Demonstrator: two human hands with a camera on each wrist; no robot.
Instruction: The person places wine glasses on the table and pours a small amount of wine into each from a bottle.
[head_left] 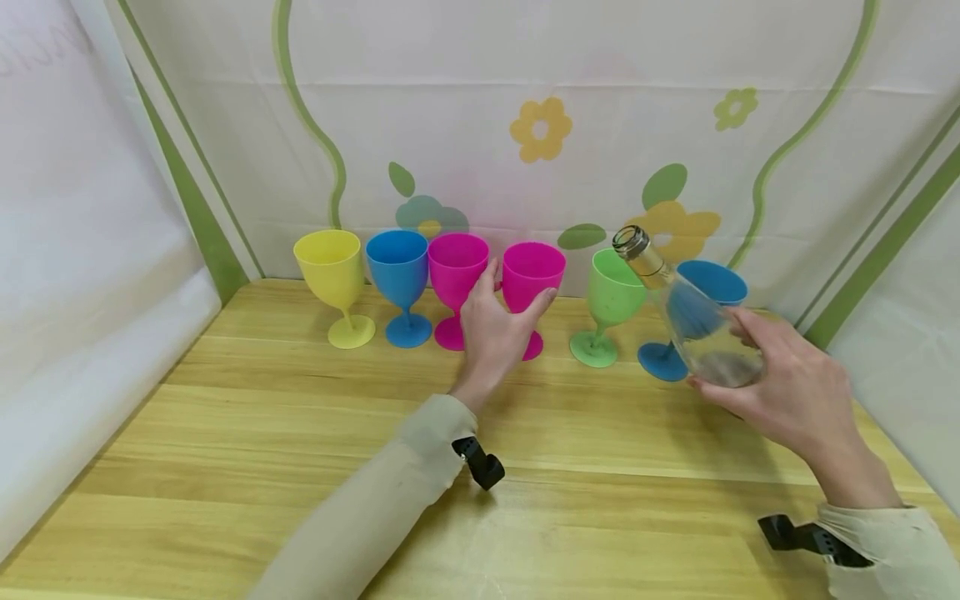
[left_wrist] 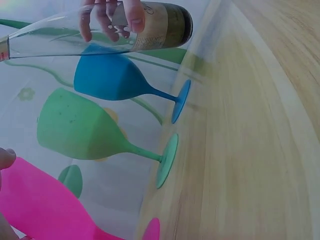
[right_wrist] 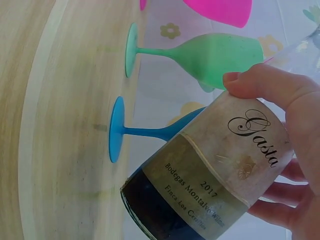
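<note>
My left hand [head_left: 495, 333] grips the bowl of the right-hand pink goblet [head_left: 532, 279], thumb on its right side and fingers on its left. In the left wrist view, the thumb [left_wrist: 7, 158] lies at that goblet's rim. A clear glass bottle [head_left: 655, 271] with a paper label [right_wrist: 250, 145] is held by my right hand [head_left: 802, 387] around its lower body. It leans, mouth up and to the left, in front of the right-hand blue goblet [head_left: 723, 287]. Just left of the bottle stands a green goblet [head_left: 615, 296]. Whether liquid is inside I cannot tell.
Left of my left hand stand a second pink goblet [head_left: 456, 271], another blue goblet [head_left: 399, 267] and a yellow goblet [head_left: 330, 267], all upright. The goblets line the back of the wooden table [head_left: 315, 467], close to a flowered cloth backdrop [head_left: 450, 125].
</note>
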